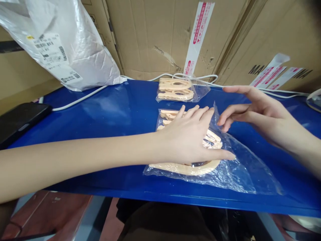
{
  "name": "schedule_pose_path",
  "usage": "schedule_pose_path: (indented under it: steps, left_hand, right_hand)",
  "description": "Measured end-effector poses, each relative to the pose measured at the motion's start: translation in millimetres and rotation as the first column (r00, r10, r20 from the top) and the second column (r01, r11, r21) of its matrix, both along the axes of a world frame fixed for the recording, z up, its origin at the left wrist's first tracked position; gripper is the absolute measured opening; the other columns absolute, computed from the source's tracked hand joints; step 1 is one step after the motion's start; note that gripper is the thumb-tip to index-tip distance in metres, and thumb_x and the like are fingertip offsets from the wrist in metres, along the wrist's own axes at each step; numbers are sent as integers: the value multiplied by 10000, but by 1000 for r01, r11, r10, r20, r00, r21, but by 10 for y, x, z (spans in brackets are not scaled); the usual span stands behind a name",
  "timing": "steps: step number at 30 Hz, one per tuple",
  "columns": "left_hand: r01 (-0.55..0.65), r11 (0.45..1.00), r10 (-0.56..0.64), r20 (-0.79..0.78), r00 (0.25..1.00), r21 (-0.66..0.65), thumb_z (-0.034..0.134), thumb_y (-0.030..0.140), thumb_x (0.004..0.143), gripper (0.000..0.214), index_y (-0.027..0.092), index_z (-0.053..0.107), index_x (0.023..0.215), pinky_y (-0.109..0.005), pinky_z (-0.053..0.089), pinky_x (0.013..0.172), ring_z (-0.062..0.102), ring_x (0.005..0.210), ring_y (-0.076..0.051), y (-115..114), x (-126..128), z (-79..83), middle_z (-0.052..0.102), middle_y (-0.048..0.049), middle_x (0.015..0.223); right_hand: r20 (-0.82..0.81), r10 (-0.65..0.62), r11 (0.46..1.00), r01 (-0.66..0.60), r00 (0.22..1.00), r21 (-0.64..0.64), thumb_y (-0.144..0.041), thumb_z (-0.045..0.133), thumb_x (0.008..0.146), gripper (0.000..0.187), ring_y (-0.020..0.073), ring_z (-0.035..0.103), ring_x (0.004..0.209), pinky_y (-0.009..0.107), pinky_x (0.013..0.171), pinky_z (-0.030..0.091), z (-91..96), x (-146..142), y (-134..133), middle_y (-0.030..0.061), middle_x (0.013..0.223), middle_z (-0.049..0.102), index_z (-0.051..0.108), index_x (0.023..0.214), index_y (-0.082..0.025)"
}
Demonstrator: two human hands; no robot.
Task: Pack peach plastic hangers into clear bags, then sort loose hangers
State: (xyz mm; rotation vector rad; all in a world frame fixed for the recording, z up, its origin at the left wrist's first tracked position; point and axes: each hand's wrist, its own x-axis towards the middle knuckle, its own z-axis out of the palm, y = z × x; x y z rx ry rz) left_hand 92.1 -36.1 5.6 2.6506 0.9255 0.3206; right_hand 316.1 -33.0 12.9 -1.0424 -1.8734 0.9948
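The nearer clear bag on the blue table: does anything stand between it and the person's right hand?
Nothing visible stands between the right hand and the bag. The left hand, however, lies over the wooden pieces inside, covering much of them.

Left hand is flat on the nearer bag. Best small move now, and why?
With the right hand, I'd probably fold in the bag's loose plastic end: it spreads past the wooden pieces, the left hand rests over them, and the right looks empty.
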Motion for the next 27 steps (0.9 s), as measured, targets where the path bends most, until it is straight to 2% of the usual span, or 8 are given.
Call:
schedule_pose_path:
  steps: [2, 4, 9, 12, 14, 17, 21, 27]
  left_hand:
    - [-23, 1000, 23, 47, 999, 10, 530, 689, 888, 1053, 38, 79, 1581, -591, 153, 1251, 83, 1558, -357, -98, -40, 4, 95, -205, 1671]
    - [2, 997, -9, 88, 996, 73, 571, 608, 909, 1004, 68, 64, 1587, -555, 177, 1261, 52, 1565, -327, -159, -123, 5, 71, -186, 1679]
    - [176, 953, -216, 149, 965, 247, 483, 398, 997, 585, 99, 395, 1492, -483, 258, 1254, 199, 1545, -271, -172, -387, -41, 303, -166, 1623]
    - [261, 902, -341, 198, 919, 343, 483, 320, 998, 367, 104, 603, 1270, -457, 314, 1233, 353, 1478, -254, -154, -468, -71, 448, -181, 1535]
    - [325, 853, -424, 180, 887, 410, 505, 282, 989, 279, 101, 668, 1124, -449, 316, 1231, 412, 1443, -270, -152, -478, -77, 514, -187, 1479]
    - [396, 805, -497, 136, 857, 442, 507, 287, 991, 297, 81, 690, 1102, -431, 324, 1226, 438, 1425, -301, -159, -463, -77, 558, -182, 1441]
    - [424, 810, -499, 97, 861, 404, 481, 327, 1002, 360, 95, 688, 1182, -463, 307, 1230, 389, 1459, -328, -156, -447, -79, 506, -169, 1499]
    - [453, 815, -509, 75, 857, 362, 475, 354, 1010, 452, 69, 631, 1325, -440, 241, 1265, 353, 1484, -313, -149, -432, -90, 474, -146, 1532]
  right_hand:
    - [34, 45, 997, -47, 998, 63, -209, 621, 892, 524, 186, 744, 794, 361, 761, 625, -11, 3, -16, 2, 889, 750, 467, 1382, -312]
    - [78, 79, 989, -88, 994, 121, -184, 656, 876, 577, 175, 742, 892, 340, 831, 619, -31, -6, -40, -4, 957, 747, 469, 1401, -334]
    - [275, 68, 950, -147, 959, 276, -204, 664, 886, 540, 165, 690, 1089, 326, 962, 573, -124, -62, -85, -18, 1169, 710, 516, 1379, -367]
    - [412, -3, 885, -190, 911, 426, -226, 611, 920, 480, 190, 590, 1253, 376, 1054, 505, -166, -85, -79, 5, 1318, 640, 512, 1375, -342]
    - [465, -64, 835, -208, 883, 509, -250, 597, 926, 450, 216, 555, 1267, 406, 1059, 478, -178, -94, -65, 32, 1320, 628, 511, 1364, -306]
    - [488, -131, 786, -210, 863, 582, -314, 578, 941, 387, 248, 554, 1212, 433, 1026, 446, -186, -109, -44, 70, 1273, 638, 531, 1322, -260]
    - [494, -147, 784, -204, 857, 587, -393, 529, 971, 361, 243, 557, 1153, 412, 976, 431, -203, -136, -33, 89, 1252, 633, 553, 1289, -223]
    - [483, -146, 777, -202, 863, 595, -287, 531, 970, 283, 216, 562, 1155, 384, 975, 432, -241, -172, -20, 73, 1229, 641, 580, 1240, -218]
